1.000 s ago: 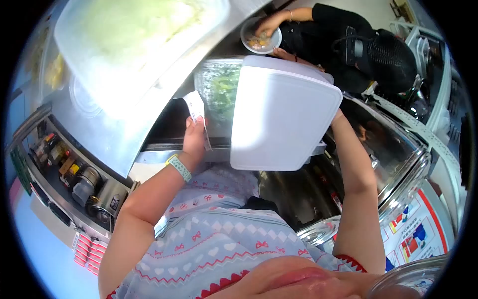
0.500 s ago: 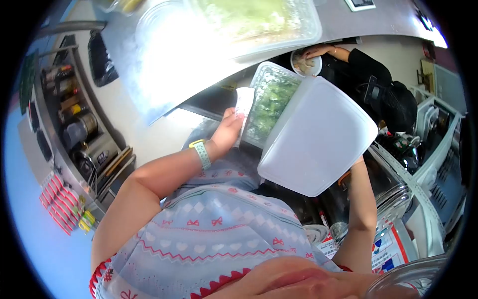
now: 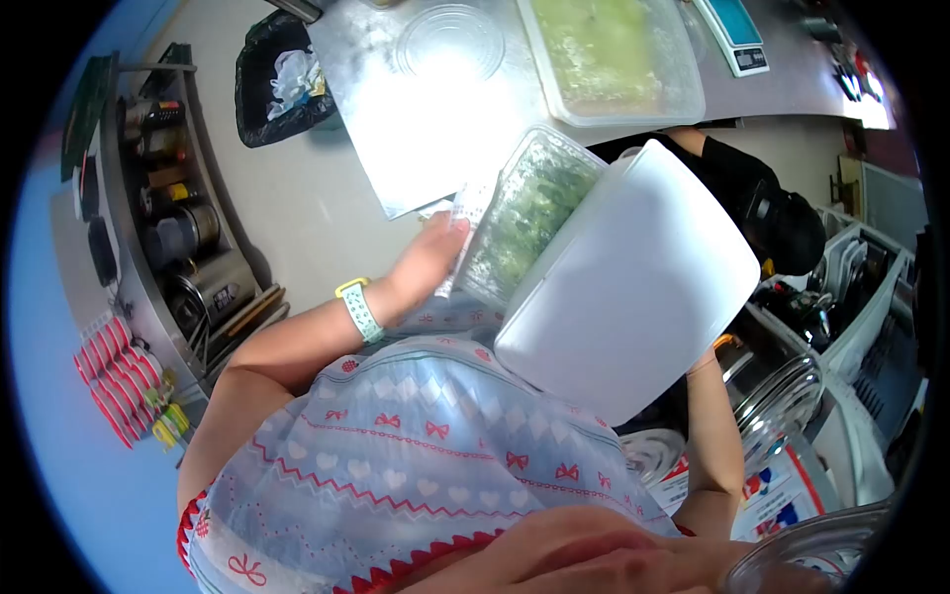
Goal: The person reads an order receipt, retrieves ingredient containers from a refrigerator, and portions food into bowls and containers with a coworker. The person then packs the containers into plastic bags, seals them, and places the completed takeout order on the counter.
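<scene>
A white printed paper slip (image 3: 473, 206) is pinched in my left hand (image 3: 433, 253), whose wrist wears a patterned watch band. Beside it, a clear plastic container (image 3: 534, 208) shows leafy green contents through its wall. Against this leans a large white plastic container (image 3: 633, 287), tilted in front of my body. My right hand (image 3: 704, 362) holds the white container from its right side; the fingers are hidden behind it. Whether the right hand also bears the clear container, I cannot tell.
A steel table (image 3: 366, 119) carries a large tub of pale green contents (image 3: 618, 59), a round clear lid (image 3: 450, 42) and a scale (image 3: 737, 40). A black-lined bin (image 3: 259, 84) stands left. A co-worker in black (image 3: 782, 233) bends at right, near pots (image 3: 767, 386). Shelving (image 3: 163, 228) lines the left.
The paper slip and both containers have shifted slightly left and down relative to my view. The view has moved, showing more of the bin and scale. The co-worker's bowl is now mostly hidden.
</scene>
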A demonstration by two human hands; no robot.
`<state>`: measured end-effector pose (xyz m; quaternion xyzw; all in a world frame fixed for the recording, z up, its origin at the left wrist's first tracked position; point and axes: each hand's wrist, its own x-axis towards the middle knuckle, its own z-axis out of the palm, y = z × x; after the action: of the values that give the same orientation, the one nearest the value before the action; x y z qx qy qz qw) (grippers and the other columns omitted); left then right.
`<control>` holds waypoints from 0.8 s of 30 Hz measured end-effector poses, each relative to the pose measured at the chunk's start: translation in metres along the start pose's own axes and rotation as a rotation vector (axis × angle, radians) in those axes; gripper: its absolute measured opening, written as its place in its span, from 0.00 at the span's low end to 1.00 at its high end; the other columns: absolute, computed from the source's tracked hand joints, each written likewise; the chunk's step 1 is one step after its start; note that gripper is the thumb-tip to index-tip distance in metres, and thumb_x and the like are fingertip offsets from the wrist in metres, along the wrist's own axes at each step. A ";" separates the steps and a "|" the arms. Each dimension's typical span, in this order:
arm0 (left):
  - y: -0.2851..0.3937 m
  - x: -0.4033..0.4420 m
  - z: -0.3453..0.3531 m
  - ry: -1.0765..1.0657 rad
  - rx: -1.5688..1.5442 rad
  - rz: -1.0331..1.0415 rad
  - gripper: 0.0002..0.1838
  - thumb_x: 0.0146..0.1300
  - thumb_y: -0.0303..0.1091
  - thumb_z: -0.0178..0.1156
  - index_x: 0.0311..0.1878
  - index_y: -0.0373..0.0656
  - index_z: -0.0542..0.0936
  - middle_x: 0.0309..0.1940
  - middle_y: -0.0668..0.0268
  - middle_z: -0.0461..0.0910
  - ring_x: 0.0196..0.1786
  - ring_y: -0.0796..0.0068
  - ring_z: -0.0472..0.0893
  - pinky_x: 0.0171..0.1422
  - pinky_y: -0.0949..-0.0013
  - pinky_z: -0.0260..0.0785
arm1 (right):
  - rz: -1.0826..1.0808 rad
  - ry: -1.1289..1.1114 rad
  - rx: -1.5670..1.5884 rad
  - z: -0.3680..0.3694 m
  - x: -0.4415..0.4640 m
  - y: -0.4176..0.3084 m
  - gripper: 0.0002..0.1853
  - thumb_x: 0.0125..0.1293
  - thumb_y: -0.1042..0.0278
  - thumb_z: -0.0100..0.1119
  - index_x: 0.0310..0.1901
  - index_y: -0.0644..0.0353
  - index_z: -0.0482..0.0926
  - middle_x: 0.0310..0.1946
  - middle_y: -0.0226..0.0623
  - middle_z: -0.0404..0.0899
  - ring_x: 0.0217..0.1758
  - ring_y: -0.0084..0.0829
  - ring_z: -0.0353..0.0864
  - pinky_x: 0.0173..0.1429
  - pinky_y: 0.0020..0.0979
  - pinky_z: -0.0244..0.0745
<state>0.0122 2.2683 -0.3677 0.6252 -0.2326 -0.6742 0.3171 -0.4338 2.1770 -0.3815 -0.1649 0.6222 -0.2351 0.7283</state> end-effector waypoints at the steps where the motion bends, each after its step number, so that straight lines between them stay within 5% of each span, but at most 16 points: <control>1: 0.009 -0.004 -0.018 -0.018 -0.021 0.031 0.17 0.76 0.48 0.42 0.48 0.44 0.70 0.39 0.72 0.69 0.39 0.81 0.64 0.46 0.74 0.62 | 0.000 -0.003 0.026 0.019 -0.005 0.012 0.23 0.70 0.60 0.52 0.62 0.64 0.71 0.56 0.39 0.77 0.59 0.35 0.76 0.60 0.35 0.74; 2: 0.024 -0.007 -0.027 0.031 -0.014 -0.080 0.17 0.76 0.49 0.43 0.45 0.45 0.72 0.37 0.73 0.69 0.38 0.82 0.64 0.44 0.74 0.61 | 0.005 0.001 0.052 0.035 -0.010 0.026 0.23 0.70 0.59 0.52 0.62 0.64 0.71 0.56 0.39 0.77 0.59 0.35 0.77 0.60 0.35 0.74; 9: 0.046 0.003 -0.146 -0.026 0.072 0.045 0.18 0.75 0.46 0.45 0.44 0.42 0.78 0.33 0.72 0.75 0.34 0.83 0.69 0.40 0.75 0.64 | 0.017 -0.052 0.221 0.140 -0.014 0.115 0.25 0.65 0.59 0.55 0.60 0.64 0.72 0.55 0.39 0.78 0.57 0.36 0.77 0.63 0.37 0.71; 14: 0.074 0.047 -0.199 0.009 0.032 0.177 0.19 0.74 0.45 0.48 0.46 0.38 0.79 0.39 0.68 0.79 0.39 0.79 0.75 0.47 0.74 0.68 | -0.082 -0.102 0.380 0.197 0.011 0.138 0.37 0.53 0.68 0.55 0.68 0.51 0.58 0.60 0.39 0.69 0.63 0.42 0.68 0.66 0.46 0.65; 19: 0.099 0.102 -0.238 -0.075 -0.195 0.306 0.22 0.74 0.46 0.48 0.55 0.35 0.78 0.44 0.65 0.80 0.44 0.76 0.77 0.51 0.74 0.69 | -0.217 -0.219 0.526 0.251 0.036 0.151 0.38 0.51 0.69 0.54 0.68 0.49 0.57 0.59 0.39 0.68 0.64 0.43 0.68 0.69 0.48 0.62; 21: 0.108 0.112 -0.250 -0.034 -0.206 0.301 0.21 0.75 0.46 0.46 0.51 0.37 0.79 0.51 0.64 0.79 0.50 0.74 0.76 0.54 0.71 0.69 | -0.234 -0.211 0.599 0.277 0.034 0.151 0.37 0.52 0.69 0.54 0.67 0.48 0.58 0.59 0.39 0.68 0.64 0.44 0.67 0.68 0.49 0.62; 24: 0.106 0.127 -0.260 0.053 -0.413 0.470 0.14 0.76 0.46 0.43 0.41 0.51 0.74 0.64 0.71 0.73 0.64 0.72 0.68 0.62 0.55 0.63 | -0.296 -0.181 0.697 0.306 0.038 0.153 0.34 0.56 0.66 0.55 0.66 0.45 0.59 0.60 0.36 0.67 0.65 0.42 0.66 0.68 0.50 0.62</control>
<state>0.2824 2.1251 -0.4093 0.4940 -0.2204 -0.5986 0.5908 -0.1074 2.2675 -0.4417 -0.0158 0.4078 -0.5196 0.7507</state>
